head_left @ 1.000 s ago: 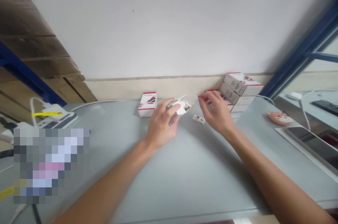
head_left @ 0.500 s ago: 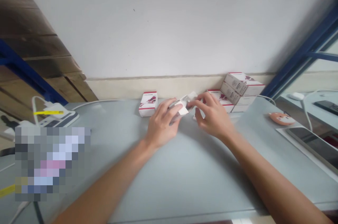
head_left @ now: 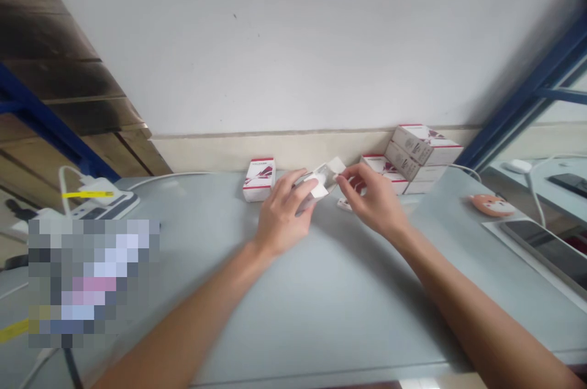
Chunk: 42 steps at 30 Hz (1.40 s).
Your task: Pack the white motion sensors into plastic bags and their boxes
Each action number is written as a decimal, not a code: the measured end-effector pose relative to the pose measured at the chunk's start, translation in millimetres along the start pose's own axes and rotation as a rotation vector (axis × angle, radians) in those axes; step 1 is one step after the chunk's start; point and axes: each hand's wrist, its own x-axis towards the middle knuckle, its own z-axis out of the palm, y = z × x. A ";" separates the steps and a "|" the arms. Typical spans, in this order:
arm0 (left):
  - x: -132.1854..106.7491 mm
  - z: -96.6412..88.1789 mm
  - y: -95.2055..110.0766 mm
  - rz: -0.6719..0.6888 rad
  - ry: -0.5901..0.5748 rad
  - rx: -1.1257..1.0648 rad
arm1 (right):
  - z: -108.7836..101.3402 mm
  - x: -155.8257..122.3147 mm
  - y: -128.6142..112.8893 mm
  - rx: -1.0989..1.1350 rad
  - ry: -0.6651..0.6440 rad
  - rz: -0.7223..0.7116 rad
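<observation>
My left hand is closed round a small open white box lying on the grey table near the wall. My right hand pinches the box's raised end flap between thumb and fingers. A small white part lies on the table under my right hand, mostly hidden. A closed white-and-red box stands just left of my left hand. More such boxes are stacked to the right against the wall.
A white power strip with a yellow tag and cables sits at the far left. An orange round object and a dark flat device lie at the right, beside a blue frame post. A pixelated patch covers the lower left.
My right hand moved left from above the small white part to the open box and took hold of its flap. My left hand stayed on the box.
</observation>
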 end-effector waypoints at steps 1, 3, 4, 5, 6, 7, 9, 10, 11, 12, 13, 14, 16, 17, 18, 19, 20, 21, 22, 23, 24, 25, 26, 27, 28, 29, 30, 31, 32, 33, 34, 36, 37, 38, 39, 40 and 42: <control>-0.2 0.1 0.1 -0.001 -0.002 -0.002 | 0.6 0.8 -0.1 0.059 -0.001 0.058; -0.7 0.4 0.2 -0.001 -0.002 -0.002 | 1.9 2.3 0.3 0.164 -0.005 0.143; -0.9 0.5 0.2 0.001 -0.001 -0.003 | 2.5 3.0 0.9 0.211 -0.009 0.163; -1.1 0.6 0.3 0.002 -0.001 -0.005 | 3.1 3.6 1.7 0.253 -0.012 0.170; -1.3 0.6 0.3 0.001 -0.002 -0.007 | 3.5 4.0 2.6 0.289 -0.019 0.168; -1.5 0.5 0.3 0.000 -0.005 -0.011 | 3.9 4.3 3.5 0.311 -0.027 0.163; -1.7 0.3 0.4 -0.001 -0.013 -0.015 | 4.0 4.2 4.7 0.302 -0.028 0.143; -1.8 0.2 0.5 0.002 -0.017 -0.011 | 3.8 3.8 4.9 0.269 -0.025 0.119; -1.8 0.1 0.6 0.008 -0.020 -0.005 | 3.3 3.2 4.7 0.220 -0.023 0.082; -1.7 0.0 0.7 0.016 -0.022 0.001 | 2.7 2.5 4.3 0.162 -0.026 0.037; -1.6 -0.1 0.8 0.020 -0.022 0.007 | 1.8 1.8 3.7 0.102 -0.036 -0.008; -1.5 -0.1 0.8 0.021 -0.021 0.012 | 0.7 1.0 3.1 0.050 -0.059 -0.047; -1.0 -0.2 0.8 0.016 -0.020 0.009 | -2.0 0.0 2.0 -0.005 -0.121 -0.082; -0.8 -0.3 0.7 0.012 -0.021 0.006 | -3.5 -0.3 1.5 -0.010 -0.151 -0.083; -0.7 -0.3 0.7 0.009 -0.022 0.005 | -5.0 -0.4 1.2 -0.004 -0.177 -0.081; -0.5 -0.4 0.7 0.009 -0.024 0.006 | -6.4 -0.3 0.8 0.007 -0.196 -0.080; -0.4 -0.5 0.8 0.011 -0.026 0.009 | -7.7 0.1 0.4 0.023 -0.206 -0.081; -0.3 -0.6 0.9 0.012 -0.026 0.013 | -8.7 0.6 0.0 0.044 -0.207 -0.080; -0.2 -0.6 1.0 0.013 -0.025 0.017 | -9.4 1.3 -0.5 0.071 -0.202 -0.077; -0.1 -0.7 1.0 0.012 -0.024 0.020 | -9.8 2.2 -0.9 0.101 -0.193 -0.074; -0.1 -0.7 1.0 0.008 -0.024 0.020 | -10.0 3.2 -1.1 0.133 -0.179 -0.069; -0.1 -0.6 0.9 0.001 -0.025 0.018 | -10.0 4.5 -0.9 0.161 -0.156 -0.059; -0.1 -0.5 0.6 -0.011 -0.027 0.015 | -10.0 5.9 -0.1 0.179 -0.124 -0.042; -0.2 -0.3 0.2 -0.024 -0.026 0.012 | -10.0 7.4 1.4 0.185 -0.084 -0.020; -0.4 -0.1 -0.3 -0.038 -0.025 0.007 | -10.3 8.9 3.6 0.178 -0.037 0.005; -0.6 0.2 -0.8 -0.053 -0.022 0.001 | -10.8 10.3 6.7 0.157 0.011 0.030; -0.8 0.5 -1.3 -0.067 -0.017 -0.005 | -11.4 11.5 10.3 0.122 0.050 0.050; -1.1 0.8 -1.8 -0.080 -0.010 -0.010 | -12.0 12.4 14.4 0.069 0.076 0.065; -1.3 1.0 -2.1 -0.089 -0.002 -0.015 | -12.5 12.9 18.6 -0.001 0.080 0.077; -1.5 1.3 -2.3 -0.097 0.010 -0.017 | -12.7 12.9 22.8 -0.085 0.062 0.091; -1.7 1.5 -2.3 -0.101 0.019 -0.019 | -12.5 12.6 26.8 -0.176 0.022 0.111; -2.4 2.0 -2.2 -0.107 0.035 -0.022 | -10.4 11.2 33.4 -0.345 -0.091 0.170; -2.9 2.4 -2.1 -0.112 0.039 -0.028 | -8.9 10.3 35.9 -0.408 -0.145 0.202; -3.7 3.1 -1.9 -0.119 0.042 -0.038 | -7.2 9.5 38.0 -0.451 -0.189 0.234; -4.7 4.1 -1.7 -0.129 0.042 -0.055 | -5.7 8.9 39.7 -0.476 -0.220 0.262; -5.9 5.3 -1.6 -0.142 0.043 -0.079 | -4.5 8.5 41.0 -0.488 -0.241 0.284; -8.8 8.6 -1.2 -0.178 0.051 -0.140 | -3.5 8.1 42.5 -0.493 -0.268 0.311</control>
